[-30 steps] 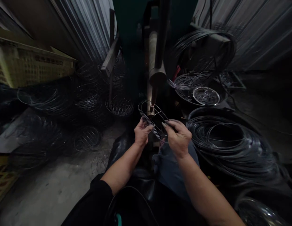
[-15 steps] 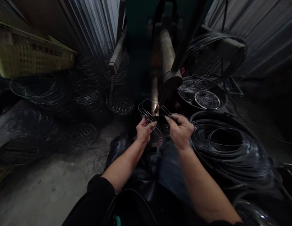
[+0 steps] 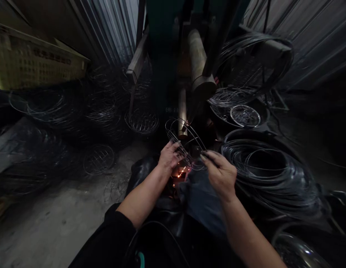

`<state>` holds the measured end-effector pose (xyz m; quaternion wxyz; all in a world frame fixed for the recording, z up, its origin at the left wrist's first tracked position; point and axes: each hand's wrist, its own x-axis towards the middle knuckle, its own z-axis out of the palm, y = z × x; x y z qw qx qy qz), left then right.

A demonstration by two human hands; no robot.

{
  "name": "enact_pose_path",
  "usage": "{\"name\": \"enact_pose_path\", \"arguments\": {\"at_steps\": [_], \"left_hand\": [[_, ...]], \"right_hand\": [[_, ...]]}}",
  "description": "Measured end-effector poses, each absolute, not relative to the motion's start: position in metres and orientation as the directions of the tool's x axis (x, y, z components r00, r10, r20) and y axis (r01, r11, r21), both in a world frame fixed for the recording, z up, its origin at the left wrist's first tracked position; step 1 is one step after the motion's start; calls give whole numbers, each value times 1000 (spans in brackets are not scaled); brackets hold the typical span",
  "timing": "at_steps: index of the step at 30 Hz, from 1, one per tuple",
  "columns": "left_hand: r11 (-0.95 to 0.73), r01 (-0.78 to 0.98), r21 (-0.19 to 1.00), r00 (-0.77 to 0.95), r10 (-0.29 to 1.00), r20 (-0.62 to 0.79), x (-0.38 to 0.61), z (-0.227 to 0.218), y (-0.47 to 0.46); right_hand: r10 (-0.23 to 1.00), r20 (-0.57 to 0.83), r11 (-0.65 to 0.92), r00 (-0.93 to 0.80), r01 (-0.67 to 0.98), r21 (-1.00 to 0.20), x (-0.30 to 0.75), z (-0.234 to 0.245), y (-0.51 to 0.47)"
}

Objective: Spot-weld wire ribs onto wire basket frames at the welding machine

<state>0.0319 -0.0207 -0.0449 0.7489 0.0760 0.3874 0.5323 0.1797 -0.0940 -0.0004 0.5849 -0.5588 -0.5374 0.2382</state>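
Head cam: wire frame (image 3: 193, 140) btwn L fingers (image 3: 175, 146), R fingers (image 3: 212, 155).

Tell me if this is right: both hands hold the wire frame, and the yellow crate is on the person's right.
Not quite: the head view shows the yellow crate on the person's left. The left hand and right hand do hold the wire frame.

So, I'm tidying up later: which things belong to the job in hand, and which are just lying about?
Seemingly in use:
wire frame, held by left hand and right hand
lower metal rod, by the frame

Seemingly lying about:
yellow crate
round wire grid on the floor
big wire coil, untouched; perhaps stock
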Motion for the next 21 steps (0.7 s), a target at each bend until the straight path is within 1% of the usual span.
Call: {"name": "enact_pose_path", "arguments": {"at_steps": [3, 5, 8, 12, 16, 21], "left_hand": [[431, -753, 497, 140, 843, -519, 30, -46, -13], [434, -768, 471, 153, 839, -523, 29, -46, -6], [446, -780, 439, 165, 824, -542, 28, -44, 3], [474, -778, 411, 185, 800, -571, 26, -44, 5], [496, -762, 417, 186, 784, -593, 26, -47, 1], [501, -762, 410, 174, 768, -616, 30, -45, 9]], "right_hand": [[915, 319, 261, 248, 241, -935, 177, 12, -80], [926, 307, 261, 219, 217, -941, 175, 18, -70], [927, 314, 268, 207, 220, -938, 173, 23, -57], [935, 277, 232, 223, 207, -950, 170, 25, -48], [930, 253, 195, 267, 226, -954, 171, 22, -50], [917, 279, 197, 286, 282, -939, 173, 21, -44]]}}
